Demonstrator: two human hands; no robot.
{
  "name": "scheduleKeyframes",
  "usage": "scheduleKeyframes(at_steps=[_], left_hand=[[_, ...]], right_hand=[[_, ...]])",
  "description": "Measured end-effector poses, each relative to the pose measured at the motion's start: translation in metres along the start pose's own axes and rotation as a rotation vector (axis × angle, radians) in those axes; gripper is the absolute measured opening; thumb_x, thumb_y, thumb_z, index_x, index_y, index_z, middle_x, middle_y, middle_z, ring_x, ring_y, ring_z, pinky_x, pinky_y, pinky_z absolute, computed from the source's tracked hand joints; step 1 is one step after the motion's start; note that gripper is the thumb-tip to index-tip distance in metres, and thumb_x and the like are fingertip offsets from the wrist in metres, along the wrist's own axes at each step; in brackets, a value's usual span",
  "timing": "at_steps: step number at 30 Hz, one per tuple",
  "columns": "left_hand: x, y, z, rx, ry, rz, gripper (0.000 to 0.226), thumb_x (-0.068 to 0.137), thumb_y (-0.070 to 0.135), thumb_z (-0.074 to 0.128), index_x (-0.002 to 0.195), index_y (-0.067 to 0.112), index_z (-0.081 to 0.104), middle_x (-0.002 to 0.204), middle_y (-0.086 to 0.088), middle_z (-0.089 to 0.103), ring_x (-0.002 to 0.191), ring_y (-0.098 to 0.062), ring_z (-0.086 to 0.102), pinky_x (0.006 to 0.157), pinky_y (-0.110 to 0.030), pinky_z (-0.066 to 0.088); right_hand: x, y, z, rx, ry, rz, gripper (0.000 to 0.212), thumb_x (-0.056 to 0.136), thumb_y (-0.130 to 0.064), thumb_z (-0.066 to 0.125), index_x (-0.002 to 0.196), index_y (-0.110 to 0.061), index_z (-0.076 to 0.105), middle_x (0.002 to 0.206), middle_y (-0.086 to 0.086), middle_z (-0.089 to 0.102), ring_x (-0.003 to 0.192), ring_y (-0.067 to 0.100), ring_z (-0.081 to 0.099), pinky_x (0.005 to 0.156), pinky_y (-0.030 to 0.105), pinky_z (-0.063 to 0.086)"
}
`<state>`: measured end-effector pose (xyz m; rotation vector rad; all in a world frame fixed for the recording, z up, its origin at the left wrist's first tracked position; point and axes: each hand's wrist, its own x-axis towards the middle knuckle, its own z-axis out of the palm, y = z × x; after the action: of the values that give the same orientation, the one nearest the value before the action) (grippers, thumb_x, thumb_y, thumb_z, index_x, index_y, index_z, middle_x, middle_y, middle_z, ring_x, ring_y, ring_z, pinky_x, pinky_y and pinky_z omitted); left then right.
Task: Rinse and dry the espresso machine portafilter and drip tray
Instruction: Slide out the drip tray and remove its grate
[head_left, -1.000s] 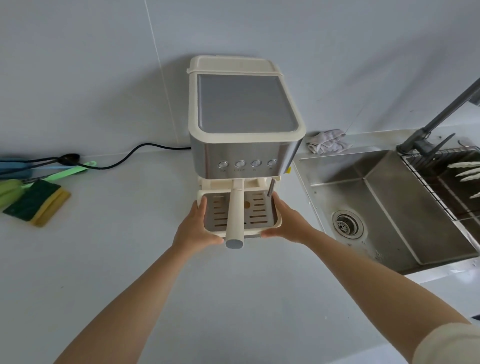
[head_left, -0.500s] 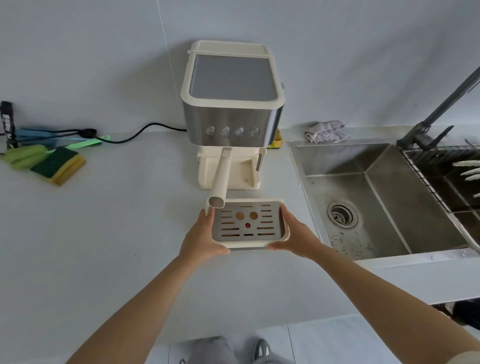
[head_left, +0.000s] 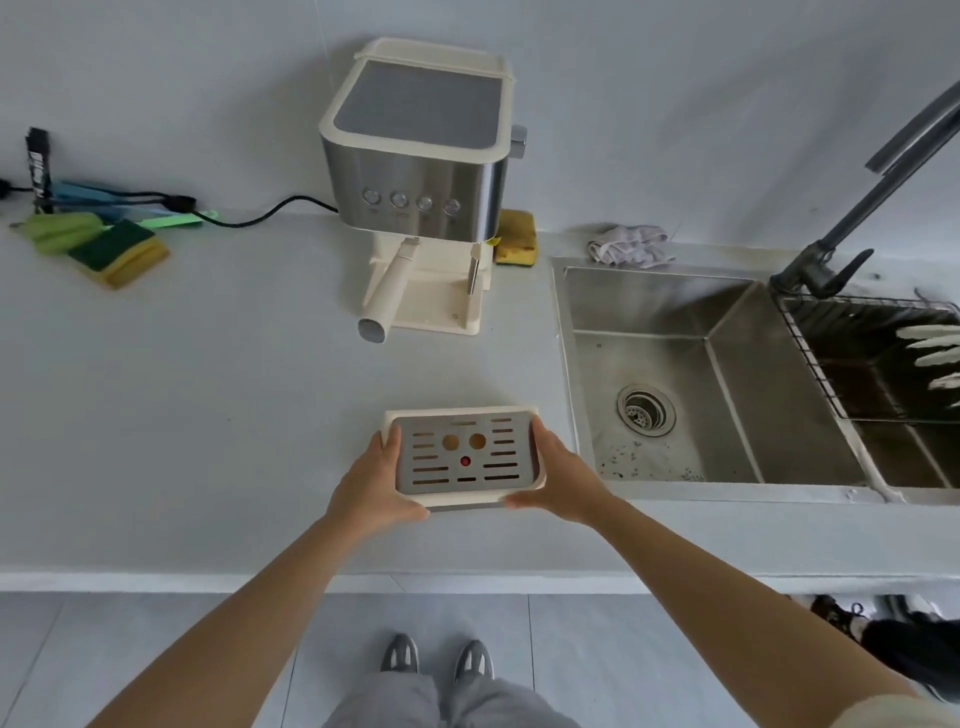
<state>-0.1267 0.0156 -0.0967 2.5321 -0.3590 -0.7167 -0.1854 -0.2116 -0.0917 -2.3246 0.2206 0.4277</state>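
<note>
Now pulled clear of the steel-and-cream espresso machine (head_left: 415, 171), whose cream-handled portafilter (head_left: 387, 291) stays fitted, the cream slotted-grate drip tray (head_left: 464, 457) sits clamped between left hand (head_left: 371, 486) and right hand (head_left: 558, 480), just beside the stainless sink (head_left: 649, 296): rinsing seems next.

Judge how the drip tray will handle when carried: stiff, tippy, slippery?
Likely stiff: the drip tray looks flat though held only at its ends by the left hand and right hand. Its slotted metal plate may be loose and slide if tilted. The red dot could be a float, so liquid might slosh.
</note>
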Motion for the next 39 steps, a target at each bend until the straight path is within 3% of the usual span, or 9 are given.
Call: scheduleKeyframes(at_steps=[6, 10, 13, 15, 18, 22, 25, 29, 39], left_hand=[[0.003, 0.0, 0.003, 0.076, -0.03, 0.032, 0.12, 0.065, 0.036, 0.077, 0.149, 0.018, -0.007, 0.143, -0.002, 0.027, 0.126, -0.018, 0.04, 0.098, -0.033, 0.046], [0.007, 0.003, 0.001, 0.195, -0.072, -0.002, 0.12, 0.064, 0.044, 0.076, 0.148, 0.015, -0.005, 0.146, -0.011, 0.022, 0.136, -0.026, 0.026, 0.109, -0.039, 0.035], [0.01, 0.011, -0.004, 0.317, -0.057, 0.013, 0.108, 0.067, 0.051, 0.072, 0.146, 0.015, 0.008, 0.151, -0.018, 0.012, 0.141, -0.034, 0.014, 0.115, -0.043, 0.025], [0.012, 0.017, -0.006, 0.372, -0.032, 0.098, 0.094, 0.072, 0.05, 0.068, 0.144, 0.016, 0.018, 0.153, -0.017, 0.01, 0.142, -0.035, 0.012, 0.117, -0.042, 0.021], [0.014, 0.026, -0.004, 0.4, -0.064, 0.228, 0.077, 0.075, 0.047, 0.067, 0.138, 0.02, 0.032, 0.154, -0.011, 0.012, 0.141, -0.031, 0.014, 0.115, -0.041, 0.023], [0.014, 0.032, -0.003, 0.427, -0.115, 0.256, 0.073, 0.079, 0.046, 0.063, 0.141, 0.021, 0.032, 0.157, -0.008, 0.005, 0.142, -0.028, 0.014, 0.114, -0.038, 0.025], [0.015, 0.032, -0.005, 0.464, -0.111, 0.276, 0.073, 0.082, 0.048, 0.059, 0.143, 0.021, 0.029, 0.158, -0.008, 0.003, 0.145, -0.025, 0.008, 0.115, -0.038, 0.019], [0.014, 0.031, -0.006, 0.49, -0.145, 0.274, 0.072, 0.085, 0.05, 0.054, 0.145, 0.022, 0.025, 0.158, -0.01, -0.001, 0.146, -0.026, 0.001, 0.117, -0.041, 0.014], [0.015, 0.038, -0.013, 0.522, -0.119, 0.266, 0.064, 0.082, 0.048, 0.06, 0.136, 0.022, 0.037, 0.155, -0.007, 0.015, 0.143, -0.023, 0.014, 0.11, -0.044, 0.027]], right_hand=[[-0.006, 0.004, 0.002, -0.006, -0.002, 0.019, 0.105, 0.064, -0.027, 0.081, 0.143, -0.028, 0.011, 0.132, -0.005, 0.042, 0.111, 0.008, 0.042, 0.096, 0.034, 0.046], [-0.005, 0.002, 0.002, 0.013, -0.024, 0.038, 0.109, 0.061, -0.029, 0.082, 0.142, -0.027, 0.01, 0.132, -0.002, 0.04, 0.122, 0.016, 0.039, 0.103, 0.045, 0.043], [-0.005, -0.005, -0.001, -0.113, -0.044, 0.081, 0.118, 0.068, -0.039, 0.077, 0.147, -0.016, -0.006, 0.154, 0.006, 0.014, 0.143, 0.025, 0.009, 0.117, 0.048, 0.017], [-0.006, -0.01, -0.004, -0.236, -0.05, 0.076, 0.107, 0.074, -0.042, 0.072, 0.148, -0.016, -0.001, 0.157, 0.008, -0.001, 0.145, 0.026, -0.006, 0.117, 0.044, 0.006], [-0.003, -0.024, -0.003, -0.355, -0.058, -0.017, 0.081, 0.079, -0.043, 0.067, 0.144, -0.021, 0.024, 0.158, 0.005, 0.0, 0.146, 0.024, -0.003, 0.117, 0.039, 0.003], [0.005, -0.031, 0.003, -0.463, -0.095, -0.094, 0.06, 0.083, -0.043, 0.062, 0.135, -0.02, 0.041, 0.157, 0.0, 0.007, 0.145, 0.022, -0.002, 0.117, 0.035, 0.003], [0.011, -0.033, 0.005, -0.514, -0.116, -0.122, 0.057, 0.083, -0.043, 0.061, 0.132, -0.019, 0.043, 0.154, 0.0, 0.016, 0.145, 0.023, 0.003, 0.118, 0.037, 0.01], [0.013, -0.034, 0.004, -0.578, -0.173, -0.126, 0.061, 0.085, -0.044, 0.058, 0.138, -0.022, 0.036, 0.157, -0.002, 0.009, 0.145, 0.025, -0.001, 0.117, 0.037, 0.007], [0.019, -0.051, -0.005, -0.567, -0.197, -0.12, 0.052, 0.078, -0.042, 0.067, 0.122, -0.02, 0.051, 0.153, -0.007, 0.021, 0.143, 0.021, 0.01, 0.113, 0.032, 0.017]])
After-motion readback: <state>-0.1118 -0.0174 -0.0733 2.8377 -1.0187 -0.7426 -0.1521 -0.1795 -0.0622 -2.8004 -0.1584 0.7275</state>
